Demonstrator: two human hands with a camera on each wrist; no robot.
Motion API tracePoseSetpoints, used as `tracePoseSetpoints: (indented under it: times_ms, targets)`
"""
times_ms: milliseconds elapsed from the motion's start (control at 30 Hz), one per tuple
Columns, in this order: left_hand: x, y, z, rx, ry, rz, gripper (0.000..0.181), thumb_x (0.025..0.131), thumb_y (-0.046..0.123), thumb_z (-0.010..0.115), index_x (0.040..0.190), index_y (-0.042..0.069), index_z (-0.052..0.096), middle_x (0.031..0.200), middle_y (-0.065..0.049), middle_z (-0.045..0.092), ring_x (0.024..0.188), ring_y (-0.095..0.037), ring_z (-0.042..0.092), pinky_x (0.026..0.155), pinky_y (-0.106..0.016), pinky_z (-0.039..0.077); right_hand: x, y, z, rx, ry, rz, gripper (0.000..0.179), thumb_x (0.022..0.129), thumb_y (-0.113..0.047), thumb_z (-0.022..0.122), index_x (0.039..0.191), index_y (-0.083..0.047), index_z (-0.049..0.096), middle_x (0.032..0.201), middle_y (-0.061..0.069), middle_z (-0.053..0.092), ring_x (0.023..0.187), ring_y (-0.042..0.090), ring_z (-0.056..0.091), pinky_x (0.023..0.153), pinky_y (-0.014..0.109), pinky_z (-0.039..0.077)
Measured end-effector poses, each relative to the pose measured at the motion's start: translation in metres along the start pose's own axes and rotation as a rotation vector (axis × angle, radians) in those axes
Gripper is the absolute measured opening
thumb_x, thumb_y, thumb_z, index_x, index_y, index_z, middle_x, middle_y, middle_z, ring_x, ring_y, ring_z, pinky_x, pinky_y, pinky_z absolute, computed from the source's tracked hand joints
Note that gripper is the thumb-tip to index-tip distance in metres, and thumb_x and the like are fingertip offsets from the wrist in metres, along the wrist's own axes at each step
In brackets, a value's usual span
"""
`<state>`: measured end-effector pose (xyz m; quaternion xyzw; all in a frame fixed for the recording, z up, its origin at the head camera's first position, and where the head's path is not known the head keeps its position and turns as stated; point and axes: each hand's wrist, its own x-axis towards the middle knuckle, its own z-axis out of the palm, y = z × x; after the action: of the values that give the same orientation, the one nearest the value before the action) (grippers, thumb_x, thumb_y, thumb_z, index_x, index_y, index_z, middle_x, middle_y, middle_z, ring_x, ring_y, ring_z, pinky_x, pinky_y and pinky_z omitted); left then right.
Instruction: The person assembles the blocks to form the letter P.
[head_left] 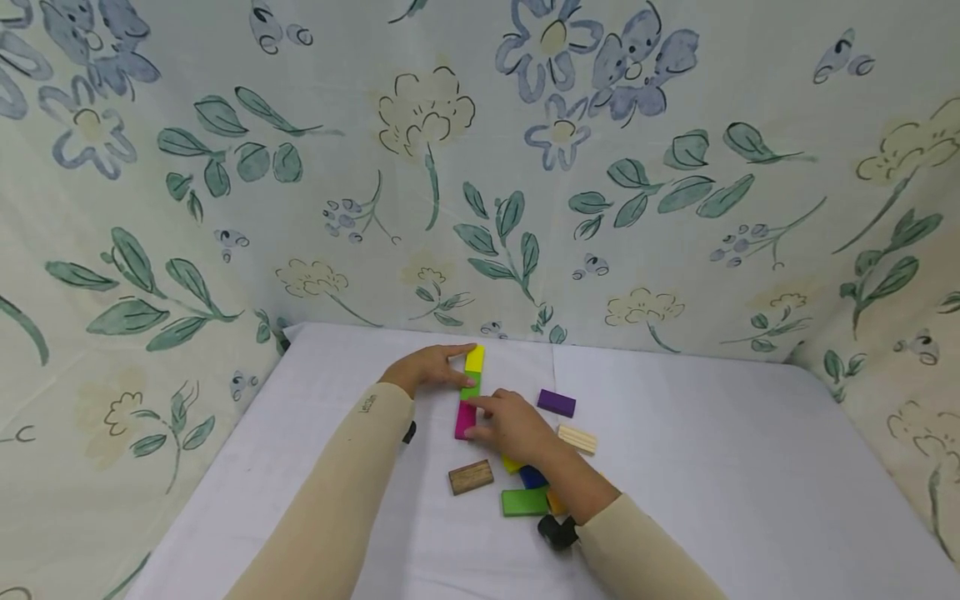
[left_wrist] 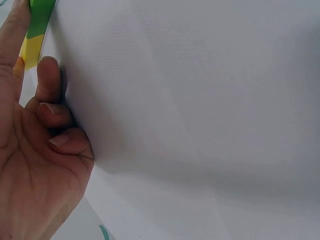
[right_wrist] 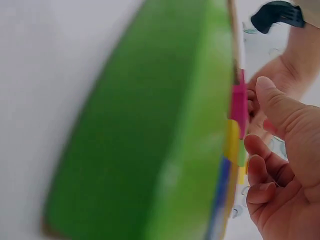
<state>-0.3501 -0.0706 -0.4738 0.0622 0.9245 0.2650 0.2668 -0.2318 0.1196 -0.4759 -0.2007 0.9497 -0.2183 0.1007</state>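
Magenta block (head_left: 465, 420), lime block (head_left: 469, 391) and yellow block (head_left: 474, 359) lie aligned; right hand (head_left: 517, 427) apparently pinches magenta; left hand (head_left: 426, 368) touches yellow, index finger straight; loose blocks (head_left: 557, 403) seemingly remain unplaced.

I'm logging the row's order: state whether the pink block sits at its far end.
No, the row's yellow block forms the far end, and the pink block the near end.

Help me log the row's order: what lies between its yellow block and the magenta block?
A light green block lies between the yellow block and the magenta block, as the head view shows.
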Motion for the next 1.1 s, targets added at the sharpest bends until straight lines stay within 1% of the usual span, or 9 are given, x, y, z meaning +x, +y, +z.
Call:
tracePoseSetpoints:
  times_ms: [167,300,400,533,600,733,933,1000,1100]
  targets:
    - [0.000,0.001,0.000,0.007,0.004,0.002,0.087,0.080,0.058,0.080,0.154,0.055,0.033,0.170,-0.003,0.029,0.155,-0.038,0.028,0.122,-0.069,0.024,-0.008,-0.001,-0.010,-0.011,0.043,0.019,0.048,0.091,-0.046,0.075,0.133,-0.022,0.068,0.106,-0.001,0.067,0.092,0.012,0.057,0.083,0.029,0.058]
    - [-0.001,0.001,0.000,0.011,0.008,0.013,0.086,0.081,0.058,0.079,0.154,0.054,0.034,0.170,-0.004,0.030,0.154,-0.039,0.030,0.121,-0.069,0.026,-0.017,-0.005,-0.012,-0.004,0.033,0.038,0.034,0.089,-0.045,0.077,0.114,-0.021,0.074,0.099,-0.003,0.066,0.088,0.012,0.056,0.079,0.027,0.057]
    - [-0.002,0.000,-0.001,0.012,0.007,0.021,0.085,0.082,0.057,0.079,0.154,0.053,0.035,0.169,-0.004,0.030,0.153,-0.038,0.031,0.122,-0.068,0.026,-0.026,-0.008,-0.009,-0.017,0.010,0.044,0.029,0.088,-0.047,0.077,0.100,-0.021,0.076,0.091,-0.005,0.064,0.084,0.012,0.054,0.071,0.025,0.052]
    - [-0.001,0.000,-0.001,0.009,0.004,0.010,0.084,0.082,0.056,0.079,0.154,0.054,0.035,0.170,-0.004,0.029,0.153,-0.038,0.032,0.122,-0.067,0.026,-0.039,-0.012,-0.001,-0.086,0.009,0.022,0.033,0.086,-0.054,0.077,0.086,-0.021,0.076,0.081,-0.006,0.060,0.080,0.014,0.049,0.064,0.025,0.043]
    - [0.000,0.001,0.000,0.005,0.004,0.004,0.085,0.082,0.056,0.079,0.154,0.054,0.035,0.170,-0.003,0.029,0.153,-0.038,0.032,0.122,-0.067,0.026,-0.044,-0.013,0.003,-0.111,0.020,0.008,0.035,0.085,-0.057,0.077,0.082,-0.021,0.076,0.078,-0.007,0.058,0.079,0.014,0.047,0.063,0.024,0.039]
    - [0.000,0.001,0.000,0.005,0.008,0.005,0.085,0.082,0.056,0.080,0.154,0.053,0.035,0.169,-0.003,0.030,0.153,-0.038,0.032,0.122,-0.067,0.026,-0.048,-0.013,0.007,-0.106,0.031,-0.019,0.034,0.085,-0.054,0.077,0.082,-0.020,0.076,0.078,-0.006,0.058,0.080,0.015,0.045,0.063,0.024,0.037]
    - [0.002,0.000,0.000,0.029,0.001,0.019,0.085,0.083,0.057,0.077,0.155,0.051,0.034,0.170,-0.004,0.029,0.154,-0.037,0.029,0.123,-0.066,0.025,-0.048,-0.006,0.008,-0.052,0.000,-0.011,0.026,0.088,-0.049,0.076,0.091,-0.023,0.077,0.091,-0.004,0.062,0.086,0.015,0.044,0.067,0.025,0.037]
    - [0.002,0.000,0.000,0.029,-0.003,0.018,0.085,0.083,0.058,0.077,0.155,0.052,0.033,0.170,-0.004,0.029,0.155,-0.037,0.028,0.123,-0.067,0.025,-0.049,-0.006,0.009,-0.051,0.010,-0.014,0.023,0.089,-0.048,0.076,0.093,-0.024,0.077,0.093,-0.003,0.062,0.087,0.015,0.044,0.067,0.025,0.038]
    - [0.003,-0.001,0.000,0.024,-0.004,0.012,0.085,0.082,0.058,0.078,0.155,0.052,0.034,0.170,-0.004,0.029,0.155,-0.038,0.028,0.123,-0.067,0.025,-0.053,-0.010,0.012,-0.101,0.057,-0.009,0.026,0.089,-0.049,0.075,0.094,-0.024,0.075,0.092,-0.003,0.061,0.087,0.016,0.044,0.069,0.026,0.040]
